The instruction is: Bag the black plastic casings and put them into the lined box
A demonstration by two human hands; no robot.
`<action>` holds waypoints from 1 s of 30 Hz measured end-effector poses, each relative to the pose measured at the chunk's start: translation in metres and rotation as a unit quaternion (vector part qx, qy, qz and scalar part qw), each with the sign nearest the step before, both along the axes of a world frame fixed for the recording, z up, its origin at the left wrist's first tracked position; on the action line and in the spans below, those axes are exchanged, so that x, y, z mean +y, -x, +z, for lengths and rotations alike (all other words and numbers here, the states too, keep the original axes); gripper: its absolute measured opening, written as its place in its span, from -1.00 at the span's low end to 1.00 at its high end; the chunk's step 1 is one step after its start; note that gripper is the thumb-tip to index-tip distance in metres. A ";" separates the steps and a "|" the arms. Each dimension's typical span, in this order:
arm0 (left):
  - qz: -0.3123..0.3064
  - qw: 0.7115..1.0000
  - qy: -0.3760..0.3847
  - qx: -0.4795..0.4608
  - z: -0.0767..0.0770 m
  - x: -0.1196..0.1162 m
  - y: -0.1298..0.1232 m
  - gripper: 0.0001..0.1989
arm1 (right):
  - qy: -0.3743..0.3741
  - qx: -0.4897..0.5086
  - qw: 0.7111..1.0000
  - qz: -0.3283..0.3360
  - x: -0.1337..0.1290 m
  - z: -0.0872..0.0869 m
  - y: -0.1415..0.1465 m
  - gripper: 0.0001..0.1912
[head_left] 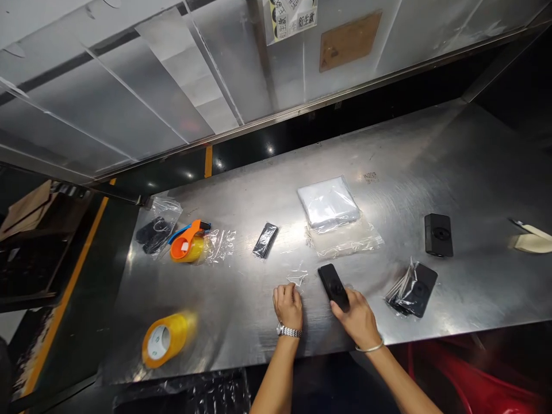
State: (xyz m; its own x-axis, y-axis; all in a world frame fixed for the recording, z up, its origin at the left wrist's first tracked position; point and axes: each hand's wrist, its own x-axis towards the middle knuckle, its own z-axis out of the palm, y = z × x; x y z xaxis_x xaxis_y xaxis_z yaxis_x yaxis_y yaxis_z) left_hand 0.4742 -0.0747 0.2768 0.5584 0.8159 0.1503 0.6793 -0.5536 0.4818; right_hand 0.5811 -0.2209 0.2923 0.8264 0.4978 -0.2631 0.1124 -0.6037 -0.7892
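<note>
My right hand grips a flat black rectangular case with a round mark on its face, tilted just above or on the metal table. To its left, my left hand, with a watch at the wrist, has its fingers curled down at the edge of a small clear plastic bag; the fingertips are partly hidden. Beyond both hands lies a stack of clear plastic bags. A small black piece in clear wrap lies further left.
On the right are a stack of black cases and several bagged black cases. An orange tape dispenser, a yellow tape roll and a bag of black parts are on the left. A panel rises behind the metal table.
</note>
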 end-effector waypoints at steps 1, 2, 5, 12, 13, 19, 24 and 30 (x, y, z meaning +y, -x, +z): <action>0.001 1.000 0.004 0.000 -0.002 -0.002 0.000 -0.81 | -0.014 0.031 0.999 0.009 -0.002 0.006 -0.001 -0.56; 0.002 1.000 0.009 0.000 -0.004 -0.003 0.000 -0.82 | -0.026 0.058 0.998 0.020 -0.005 0.014 -0.002 -0.55; 0.007 1.000 0.023 -0.002 -0.008 -0.006 0.002 -0.83 | -0.115 0.206 0.971 0.029 -0.018 0.040 -0.001 -0.40; 0.010 0.999 0.046 -0.004 -0.012 -0.011 0.003 -0.82 | -0.296 0.526 0.793 -0.080 -0.032 0.072 0.006 -0.31; 0.010 0.999 0.048 -0.005 -0.012 -0.012 0.003 -0.82 | -0.296 0.529 0.790 -0.085 -0.033 0.073 0.007 -0.31; 0.009 0.999 0.052 -0.013 -0.003 -0.015 0.000 -0.82 | -0.283 0.505 0.813 -0.057 -0.040 0.073 0.012 -0.36; 0.003 0.999 0.045 -0.009 0.004 -0.016 -0.006 -0.80 | -0.213 0.390 0.895 0.032 -0.043 0.054 0.023 -0.63; -0.020 0.998 0.052 0.006 0.003 -0.020 -0.008 -0.77 | -0.082 0.191 0.974 0.091 -0.041 0.022 0.037 -0.59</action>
State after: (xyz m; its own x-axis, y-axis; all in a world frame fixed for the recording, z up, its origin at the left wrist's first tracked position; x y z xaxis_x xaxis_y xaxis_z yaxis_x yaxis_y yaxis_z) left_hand 0.4819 -0.0945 0.2795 0.5918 0.8039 0.0598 0.6633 -0.5278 0.5305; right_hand 0.5445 -0.2620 0.3146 0.5786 0.6875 -0.4390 -0.1154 -0.4638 -0.8784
